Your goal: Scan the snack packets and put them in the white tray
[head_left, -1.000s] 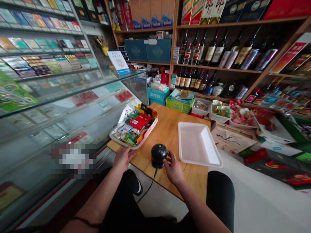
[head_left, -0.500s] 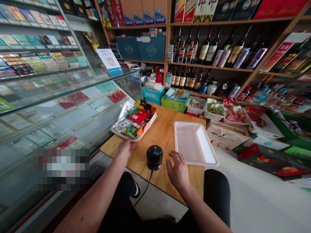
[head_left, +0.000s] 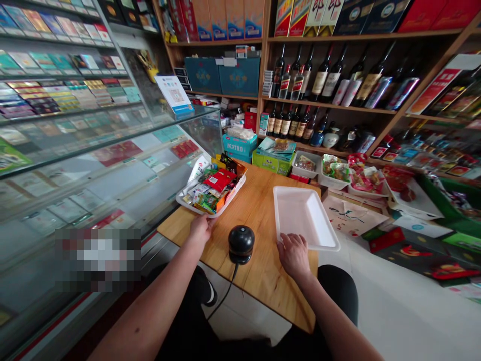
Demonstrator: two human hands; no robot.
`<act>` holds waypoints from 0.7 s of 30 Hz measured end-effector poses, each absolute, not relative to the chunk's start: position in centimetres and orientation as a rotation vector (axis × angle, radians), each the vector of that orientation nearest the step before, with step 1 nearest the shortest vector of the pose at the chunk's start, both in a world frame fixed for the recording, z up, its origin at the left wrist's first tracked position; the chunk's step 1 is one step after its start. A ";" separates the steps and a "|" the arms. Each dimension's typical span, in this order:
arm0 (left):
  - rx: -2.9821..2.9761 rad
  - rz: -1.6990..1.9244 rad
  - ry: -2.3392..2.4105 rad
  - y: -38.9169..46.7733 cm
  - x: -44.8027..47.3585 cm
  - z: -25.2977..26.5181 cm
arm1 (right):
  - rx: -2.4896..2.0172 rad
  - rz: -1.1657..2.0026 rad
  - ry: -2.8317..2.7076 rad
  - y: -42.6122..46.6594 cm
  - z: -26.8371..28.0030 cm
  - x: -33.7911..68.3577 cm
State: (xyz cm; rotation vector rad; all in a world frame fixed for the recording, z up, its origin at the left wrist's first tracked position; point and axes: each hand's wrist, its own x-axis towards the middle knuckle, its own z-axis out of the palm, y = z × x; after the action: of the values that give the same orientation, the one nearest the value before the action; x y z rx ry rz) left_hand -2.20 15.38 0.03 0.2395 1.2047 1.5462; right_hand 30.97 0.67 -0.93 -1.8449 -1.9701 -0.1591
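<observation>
The person's left forearm (head_left: 161,301) is bare and marked by one small spot, the right forearm (head_left: 334,316) bare too, with plain black trousers (head_left: 342,285) and a black, white-edged shoe (head_left: 206,290).

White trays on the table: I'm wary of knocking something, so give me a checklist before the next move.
1. Left hand at the left tray's near edge: ok.
2. Right hand at the right tray's near edge: ok.
3. Firm grip on either tray: cannot tell.
4. Black device upright between the hands: ok.
5. Cable wholly on the wooden table: not ok; it runs off the near edge.
6. Right tray within the table's edges: not ok; its right side seems to overhang.
</observation>
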 end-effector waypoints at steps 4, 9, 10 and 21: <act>0.282 1.504 1.225 14.7 -1.9 0.1 | -1.806 -0.123 -1.994 1.2 -1.0 31.8; 0.384 1.561 1.351 12.9 -3.7 0.4 | -1.705 -0.100 -1.849 1.4 0.0 31.8; 0.397 1.611 1.379 12.8 -4.4 0.6 | -1.676 -0.100 -1.816 1.6 0.4 31.5; 1.440 1.394 1.450 15.3 -9.4 6.8 | -1.371 0.087 -1.870 4.6 6.3 24.0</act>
State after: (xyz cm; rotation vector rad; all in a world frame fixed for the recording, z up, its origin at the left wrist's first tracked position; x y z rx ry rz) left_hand -9.38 15.32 6.80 1.4404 1.4504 1.3937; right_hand 24.02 4.58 6.29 -1.3708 -1.8701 0.0870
